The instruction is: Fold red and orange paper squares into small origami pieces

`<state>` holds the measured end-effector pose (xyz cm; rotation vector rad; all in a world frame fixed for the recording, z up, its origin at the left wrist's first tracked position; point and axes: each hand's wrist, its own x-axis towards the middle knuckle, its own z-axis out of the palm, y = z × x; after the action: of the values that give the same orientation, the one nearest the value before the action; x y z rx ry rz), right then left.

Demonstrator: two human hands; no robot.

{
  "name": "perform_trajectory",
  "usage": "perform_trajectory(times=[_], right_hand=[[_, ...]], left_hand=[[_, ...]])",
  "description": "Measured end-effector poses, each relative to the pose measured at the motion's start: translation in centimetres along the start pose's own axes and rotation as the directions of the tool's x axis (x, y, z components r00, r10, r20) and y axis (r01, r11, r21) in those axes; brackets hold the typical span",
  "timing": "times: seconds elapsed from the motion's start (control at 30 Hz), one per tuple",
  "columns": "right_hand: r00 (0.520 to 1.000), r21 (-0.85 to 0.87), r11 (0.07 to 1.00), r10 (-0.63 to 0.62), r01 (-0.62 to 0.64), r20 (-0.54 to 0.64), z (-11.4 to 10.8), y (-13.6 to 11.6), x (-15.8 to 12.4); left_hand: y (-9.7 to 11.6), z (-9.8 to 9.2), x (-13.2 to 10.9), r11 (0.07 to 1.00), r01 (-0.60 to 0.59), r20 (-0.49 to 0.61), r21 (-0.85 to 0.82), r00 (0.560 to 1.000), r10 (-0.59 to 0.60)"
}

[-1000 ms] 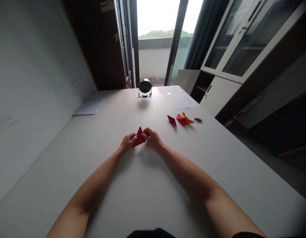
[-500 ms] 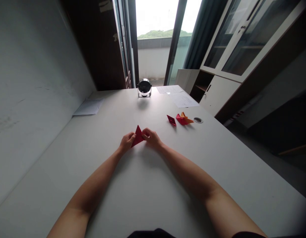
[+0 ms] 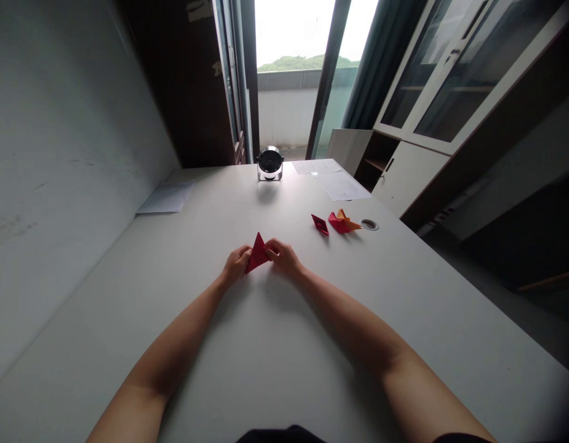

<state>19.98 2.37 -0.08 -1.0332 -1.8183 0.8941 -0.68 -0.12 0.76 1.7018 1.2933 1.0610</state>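
A red piece of folded paper, triangular with one point facing away from me, is held between my two hands over the table. My left hand pinches its left edge, the thumb lying along the paper. On the other side my right hand grips the right edge between thumb and curled fingers. Part of the paper's edges is hidden behind the fingers. Farther off to the right lie a small red folded paper piece and, beside it, red and orange folded paper pieces close together.
The white table has a round cable hole near its right edge. A small round black fan-like device stands at the far edge. Printed sheets lie far right, more papers far left against the wall.
The view has shifted very slightly. My left thumb has moved a little toward the paper's left edge; both hands stay on the red folded paper.
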Motion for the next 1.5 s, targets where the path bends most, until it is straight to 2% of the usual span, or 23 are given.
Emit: perform_trajectory(times=[0.2,0.53,0.67,0.8,1.03,1.23,1.5], right_hand=[[1.000,-0.002,1.000,-0.012,0.012,0.006,0.0,0.1,0.1],[1.000,-0.005,1.000,-0.021,0.021,0.007,0.0,-0.1,0.2],[1.000,0.002,1.000,-0.022,0.022,0.023,-0.1,-0.1,0.2],[0.999,0.007,1.000,-0.019,0.019,0.045,-0.3,-0.3,0.2],[0.999,0.008,0.999,-0.032,0.032,0.044,-0.2,-0.3,0.2],[0.998,0.003,0.999,-0.040,0.040,0.056,-0.3,-0.6,0.2],[0.997,0.031,0.999,-0.043,0.041,0.063,-0.1,-0.6,0.0]], left_hand=[[-0.2,0.0,-0.1,0.994,0.035,0.014,-0.107,0.999,-0.033],[-0.9,0.3,0.2,0.990,0.019,0.020,-0.140,1.000,-0.017],[-1.7,0.5,0.4,0.972,0.043,0.053,-0.230,0.998,-0.032],[-2.0,0.4,0.5,0.974,0.027,0.087,-0.226,0.996,-0.008],[-1.2,0.1,0.5,0.975,-0.014,0.091,-0.222,0.995,0.035],[-0.5,0.0,0.3,0.958,0.022,0.125,-0.286,0.992,0.015],[0.0,-0.3,0.2,0.952,0.011,0.147,-0.305,0.988,0.036]])
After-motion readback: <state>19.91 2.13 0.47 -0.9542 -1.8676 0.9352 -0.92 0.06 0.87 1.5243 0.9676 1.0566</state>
